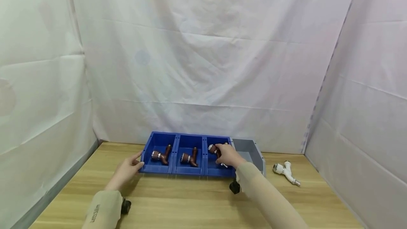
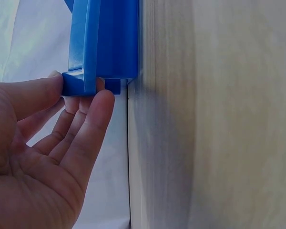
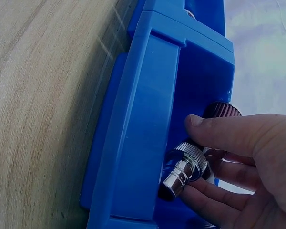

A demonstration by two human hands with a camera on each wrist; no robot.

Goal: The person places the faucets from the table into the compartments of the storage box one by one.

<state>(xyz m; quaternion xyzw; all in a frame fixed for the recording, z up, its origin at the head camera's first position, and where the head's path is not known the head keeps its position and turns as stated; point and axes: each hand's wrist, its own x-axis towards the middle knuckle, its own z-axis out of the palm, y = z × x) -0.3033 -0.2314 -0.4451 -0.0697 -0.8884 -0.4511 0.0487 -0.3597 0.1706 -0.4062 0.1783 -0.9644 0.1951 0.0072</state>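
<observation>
A brown tap (image 3: 193,157) lay tilted within the third blue bin (image 1: 216,171), the right hand's (image 1: 229,155) thumb and fingers curled round its body, only slightly parted. The step in hand looked like placing or lifting it; which, one could not tell. The next move probably called for a steady grasp clear of the walls. The left hand (image 1: 127,168) pinched the leftmost bin's (image 1: 155,169) front corner. A white tap (image 1: 286,172) lay apart, beyond the grey bin (image 1: 246,146).

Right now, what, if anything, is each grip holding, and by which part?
Right grip: a brown tap, by its body between knob and chrome end. Left grip: the leftmost blue bin, at its near left corner.
</observation>
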